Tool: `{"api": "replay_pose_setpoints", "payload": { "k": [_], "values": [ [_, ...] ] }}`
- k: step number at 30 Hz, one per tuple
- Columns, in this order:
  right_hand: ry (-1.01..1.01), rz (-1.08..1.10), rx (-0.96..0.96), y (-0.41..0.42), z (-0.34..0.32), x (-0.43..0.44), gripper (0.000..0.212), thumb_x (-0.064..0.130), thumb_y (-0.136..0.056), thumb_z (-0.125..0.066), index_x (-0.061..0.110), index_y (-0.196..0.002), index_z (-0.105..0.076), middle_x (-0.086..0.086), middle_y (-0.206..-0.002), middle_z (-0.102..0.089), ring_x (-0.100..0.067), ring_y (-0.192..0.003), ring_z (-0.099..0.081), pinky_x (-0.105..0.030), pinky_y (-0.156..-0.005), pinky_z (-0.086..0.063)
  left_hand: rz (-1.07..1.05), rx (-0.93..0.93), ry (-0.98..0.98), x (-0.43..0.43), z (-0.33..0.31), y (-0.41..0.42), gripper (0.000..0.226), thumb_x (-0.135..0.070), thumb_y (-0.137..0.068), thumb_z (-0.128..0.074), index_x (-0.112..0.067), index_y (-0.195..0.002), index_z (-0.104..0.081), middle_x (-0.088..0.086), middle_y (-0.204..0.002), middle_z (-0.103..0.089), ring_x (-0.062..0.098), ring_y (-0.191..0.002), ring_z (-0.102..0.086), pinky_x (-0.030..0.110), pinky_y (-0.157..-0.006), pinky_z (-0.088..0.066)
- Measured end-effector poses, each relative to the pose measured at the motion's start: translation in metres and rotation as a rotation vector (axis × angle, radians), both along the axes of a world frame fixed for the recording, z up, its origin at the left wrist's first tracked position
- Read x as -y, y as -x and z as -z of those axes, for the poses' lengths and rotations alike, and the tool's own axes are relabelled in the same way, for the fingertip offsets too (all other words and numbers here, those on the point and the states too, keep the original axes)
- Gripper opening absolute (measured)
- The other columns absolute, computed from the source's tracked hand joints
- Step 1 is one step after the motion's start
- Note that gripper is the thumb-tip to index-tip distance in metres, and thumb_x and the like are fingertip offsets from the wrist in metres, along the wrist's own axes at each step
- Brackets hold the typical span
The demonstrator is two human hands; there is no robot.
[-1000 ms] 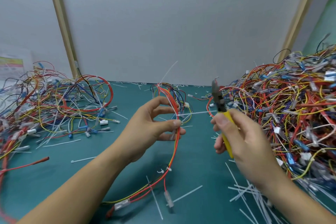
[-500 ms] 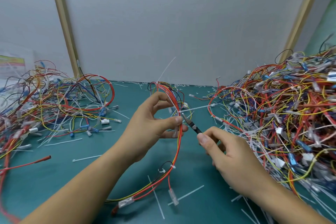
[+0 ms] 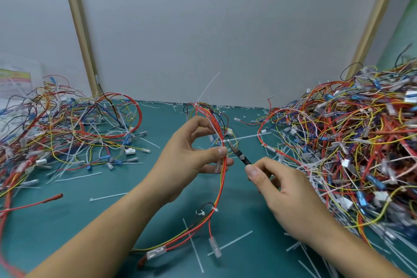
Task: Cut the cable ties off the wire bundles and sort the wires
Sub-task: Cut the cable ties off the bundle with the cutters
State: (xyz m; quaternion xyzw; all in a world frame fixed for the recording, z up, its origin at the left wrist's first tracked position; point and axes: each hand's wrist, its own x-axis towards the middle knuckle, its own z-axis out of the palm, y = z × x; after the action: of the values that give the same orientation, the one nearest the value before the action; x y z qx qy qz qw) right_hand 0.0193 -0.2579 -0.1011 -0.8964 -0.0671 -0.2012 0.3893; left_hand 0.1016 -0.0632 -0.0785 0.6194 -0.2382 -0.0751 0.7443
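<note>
Now the left hand (image 3: pixel 187 156) pinches the bundle (image 3: pixel 220 178) at mid-frame, thumb just under the tie (image 3: pixel 246 137). The bundle runs near vertical, and the tie's tail sticks out rightward across it. The right hand (image 3: pixel 284 189), lower right, grips the cutters (image 3: pixel 240 155), their tip angled up-left at the tie's head.

A red, orange and yellow wire bundle (image 3: pixel 220 178) arcs upright above the tabletop (image 3: pixel 67 221). A white cable tie (image 3: pixel 246 137) cinches it, tail pointing right. The tips of the black cutters (image 3: pixel 239 153) sit at that tie. A second tie (image 3: pixel 214 210) binds it lower.
</note>
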Motion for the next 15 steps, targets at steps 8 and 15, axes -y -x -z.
{"api": "replay_pose_setpoints", "payload": {
  "k": [8,15],
  "values": [
    [0.002,-0.023,-0.004,0.0003,-0.0011,-0.0013,0.053,0.069,-0.091,-0.041,0.02,-0.08,-0.058,0.003,-0.059,-0.045,-0.006,-0.052,-0.039,-0.024,-0.05,-0.03,-0.01,0.003,-0.001,0.0001,0.0002,0.0003,0.029,0.007,-0.086,-0.069,-0.004,-0.109,-0.054,0.007,-0.117,-0.064,0.043,-0.077,-0.073,0.043,-0.072,-0.062],
    [-0.013,-0.03,-0.002,0.0003,-0.0018,-0.0023,0.054,0.067,-0.091,-0.041,0.017,-0.078,-0.056,0.004,-0.055,-0.038,-0.007,-0.05,-0.034,-0.025,-0.049,-0.026,-0.013,0.003,-0.002,0.0012,-0.0011,0.0023,0.028,0.007,-0.086,-0.069,-0.003,-0.107,-0.053,0.01,-0.121,-0.062,0.042,-0.077,-0.073,0.044,-0.072,-0.062]
  ]
}}
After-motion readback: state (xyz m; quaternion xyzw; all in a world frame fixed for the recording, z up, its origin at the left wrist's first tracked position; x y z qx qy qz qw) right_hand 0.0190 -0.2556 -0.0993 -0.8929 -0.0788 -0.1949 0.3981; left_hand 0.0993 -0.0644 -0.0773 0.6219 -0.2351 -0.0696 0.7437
